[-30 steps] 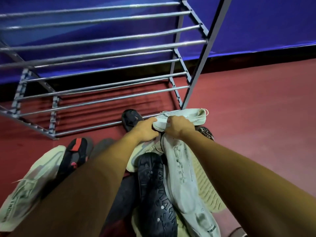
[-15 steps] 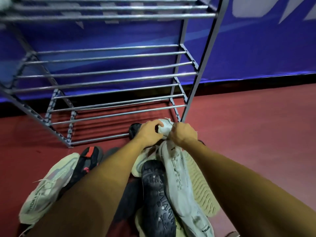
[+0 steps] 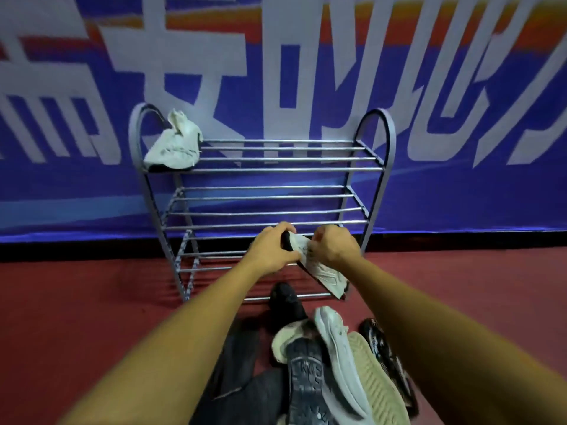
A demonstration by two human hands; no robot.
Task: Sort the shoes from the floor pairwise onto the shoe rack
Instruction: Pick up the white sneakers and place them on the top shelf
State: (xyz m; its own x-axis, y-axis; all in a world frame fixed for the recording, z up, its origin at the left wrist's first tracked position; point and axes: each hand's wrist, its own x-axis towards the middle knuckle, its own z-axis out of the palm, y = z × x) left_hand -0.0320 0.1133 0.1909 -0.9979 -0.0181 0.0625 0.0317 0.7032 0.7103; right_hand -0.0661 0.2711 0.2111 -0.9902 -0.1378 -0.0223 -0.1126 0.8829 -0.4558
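Red floor lies below while both hands' fingers [image 3: 277, 237] clasp a white shoe [image 3: 319, 266], its mate [image 3: 175, 145] up-left on the shoe rack [image 3: 377, 161].

A sports-hall-like room: red floor [image 3: 92, 302], big printed blue banner [image 3: 460, 185] on wall.

Dim indoor light, strong blue-purple cast; banner [image 3: 306, 72] lettering smeared by motion blur; wide-angle bending curves the shoe rack [image 3: 264, 170] uprights and bows the floor [image 3: 76, 302] line at the edges; rack bars catch faint glints; forearms soft, out of focus; shoe pile [image 3: 331, 363] murky, shadowed.
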